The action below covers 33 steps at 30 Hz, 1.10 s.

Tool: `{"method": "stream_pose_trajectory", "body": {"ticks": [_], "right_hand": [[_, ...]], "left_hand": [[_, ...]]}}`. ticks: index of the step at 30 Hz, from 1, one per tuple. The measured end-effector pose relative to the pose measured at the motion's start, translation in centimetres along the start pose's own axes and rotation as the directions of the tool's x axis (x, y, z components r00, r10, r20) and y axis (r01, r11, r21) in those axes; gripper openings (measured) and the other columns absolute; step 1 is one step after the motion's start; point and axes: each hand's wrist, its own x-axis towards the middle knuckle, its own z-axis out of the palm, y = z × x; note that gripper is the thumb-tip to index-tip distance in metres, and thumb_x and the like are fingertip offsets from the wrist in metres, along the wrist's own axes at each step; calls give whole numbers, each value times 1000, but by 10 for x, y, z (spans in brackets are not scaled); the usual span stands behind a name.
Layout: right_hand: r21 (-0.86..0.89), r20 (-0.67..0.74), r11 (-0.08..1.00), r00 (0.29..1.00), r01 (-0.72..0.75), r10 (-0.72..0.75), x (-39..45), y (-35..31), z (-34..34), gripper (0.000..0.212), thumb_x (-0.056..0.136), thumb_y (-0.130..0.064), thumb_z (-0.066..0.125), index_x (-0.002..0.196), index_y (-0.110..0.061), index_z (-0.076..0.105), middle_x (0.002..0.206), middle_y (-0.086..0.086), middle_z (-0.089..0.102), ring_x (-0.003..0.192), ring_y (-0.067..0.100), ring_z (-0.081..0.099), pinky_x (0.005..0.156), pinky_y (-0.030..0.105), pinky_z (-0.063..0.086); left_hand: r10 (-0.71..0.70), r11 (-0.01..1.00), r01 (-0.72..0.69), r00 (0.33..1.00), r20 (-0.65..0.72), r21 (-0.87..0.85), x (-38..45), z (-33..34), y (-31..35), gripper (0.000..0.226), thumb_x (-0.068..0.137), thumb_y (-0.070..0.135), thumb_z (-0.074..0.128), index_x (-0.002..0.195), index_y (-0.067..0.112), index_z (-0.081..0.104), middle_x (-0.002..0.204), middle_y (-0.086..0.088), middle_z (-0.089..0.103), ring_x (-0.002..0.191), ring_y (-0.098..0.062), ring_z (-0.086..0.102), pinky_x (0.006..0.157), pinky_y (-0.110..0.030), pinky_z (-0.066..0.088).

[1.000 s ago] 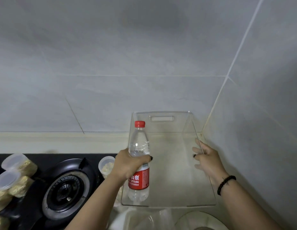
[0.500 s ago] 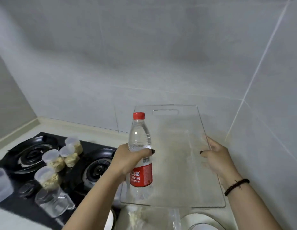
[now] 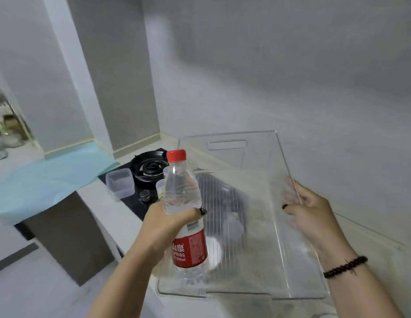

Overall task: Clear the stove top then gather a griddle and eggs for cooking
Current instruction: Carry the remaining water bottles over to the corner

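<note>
The largest thing here is the clear plastic bin (image 3: 257, 226), which is lifted in the air in the middle and right of the view, above the stove top (image 3: 135, 203) and the counter edge. Its far wall has a handle slot, and the bottom is ribbed. The right hand (image 3: 307, 214) grips its right wall, with the fingers curled over the rim and the thumb on the outer side. The left hand (image 3: 170, 223) is wrapped around the water bottle (image 3: 184, 210), which has a red cap and a red label. The bottle stands upright at the near left corner of the bin; I cannot tell if its base rests on the bin floor or is only in front of it.

To do this step well, I think the person should keep the bin level, because one hand holds it only at one wall and it can tip. It is better to set the bottle down inside first, so the left hand is free to support the left wall.

On the stove top, to the left and farther away, a black burner (image 3: 151, 167) is visible. Beside it stands a small clear container (image 3: 119, 183), which must also be removed. Something small is seen blurred through the bin, and I cannot name it.

The griddle and eggs are not visible, so the gathering is probably not begun. A light blue cloth (image 3: 46, 175) lies on the far left counter.
</note>
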Motion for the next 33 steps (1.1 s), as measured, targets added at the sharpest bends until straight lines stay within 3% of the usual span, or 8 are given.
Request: {"method": "stream_pose_trajectory", "body": {"ticks": [5, 8, 11, 15, 16, 17, 22, 33], "right_hand": [[-14, 116, 998, 991, 69, -67, -27, -29, 64, 69, 86, 15, 47, 137, -33, 48, 125, -17, 55, 80, -9, 61, 60, 9, 52], [-40, 153, 996, 985, 84, -77, -46, -44, 106, 69, 85, 14, 48, 137, -32, 50, 122, -16, 57, 112, 26, 62, 83, 39, 55], [-44, 214, 991, 970, 125, -113, -69, -56, 165, 66, 85, 12, 50, 136, -29, 53, 119, -12, 64, 110, 43, 58, 77, 42, 53], [5, 323, 992, 939, 126, -120, -109, -68, 248, 67, 83, 18, 47, 130, -30, 56, 81, -25, 63, 79, 7, 43, 71, 37, 54], [29, 355, 992, 926, 125, -128, -121, -69, 276, 69, 82, 19, 46, 127, -31, 57, 77, -27, 65, 102, 21, 64, 73, 37, 55], [49, 359, 991, 924, 124, -134, -122, -67, 282, 71, 80, 21, 45, 124, -34, 58, 73, -28, 68, 72, 8, 66, 70, 33, 54], [88, 486, 991, 864, 103, -133, -162, -66, 382, 72, 81, 20, 46, 100, -48, 62, 93, -25, 69, 84, -2, 62, 69, 28, 50], [82, 694, 992, 709, 98, -128, -219, -89, 537, 70, 84, 16, 47, 129, -37, 54, 107, -23, 61, 93, -1, 59, 89, 33, 46]], "left_hand": [[21, 999, -26, 994, -107, -46, -30, -72, -2, 45, 50, 37, 77, 92, 21, 72, 85, -2, 76, 78, -18, 74, 74, -36, 56], [10, 998, -21, 986, -167, -65, -46, -115, -7, 55, 46, 40, 79, 96, 19, 71, 86, -4, 76, 82, -21, 74, 82, -43, 56], [-8, 995, -17, 964, -266, -94, -69, -176, -15, 62, 37, 43, 79, 93, 17, 71, 82, -5, 76, 79, -24, 73, 81, -45, 56], [-26, 995, -12, 926, -375, -100, -103, -263, -26, 61, 38, 41, 79, 93, 18, 70, 81, -4, 76, 77, -23, 73, 74, -40, 56], [-24, 995, -16, 917, -399, -95, -116, -290, -28, 59, 41, 38, 81, 95, 17, 69, 81, -5, 75, 77, -24, 73, 74, -39, 56], [-29, 995, -11, 916, -401, -96, -117, -296, -29, 55, 46, 34, 81, 97, 16, 69, 81, -5, 75, 77, -24, 73, 73, -39, 56], [-45, 996, 1, 863, -503, -89, -162, -387, -44, 49, 50, 33, 80, 97, 20, 71, 85, -3, 76, 78, -21, 74, 74, -37, 57], [-94, 992, 11, 705, -703, -122, -222, -509, -67, 63, 39, 44, 79, 97, 23, 70, 87, 1, 76, 80, -18, 73, 72, -34, 56]]}}
